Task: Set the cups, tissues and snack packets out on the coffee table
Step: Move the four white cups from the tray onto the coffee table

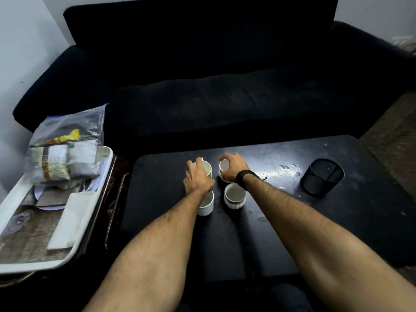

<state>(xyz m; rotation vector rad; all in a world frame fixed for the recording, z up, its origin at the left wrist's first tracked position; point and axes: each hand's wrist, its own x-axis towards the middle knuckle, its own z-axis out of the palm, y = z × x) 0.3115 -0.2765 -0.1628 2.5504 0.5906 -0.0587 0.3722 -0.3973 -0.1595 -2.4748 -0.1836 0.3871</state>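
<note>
Dark coffee table — each hand curled round a white cup.

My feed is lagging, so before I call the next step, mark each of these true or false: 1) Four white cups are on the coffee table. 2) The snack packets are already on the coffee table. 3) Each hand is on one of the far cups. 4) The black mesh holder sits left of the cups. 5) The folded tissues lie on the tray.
1) True: four white cups stand in a cluster on the coffee table.
2) False: the snack packets are in a clear bag on the tray, beside the table.
3) True: the left hand grips the far-left cup, the right hand the far-right one.
4) False: the mesh holder sits right of the cups.
5) True: the tissues lie on the tray.
</note>
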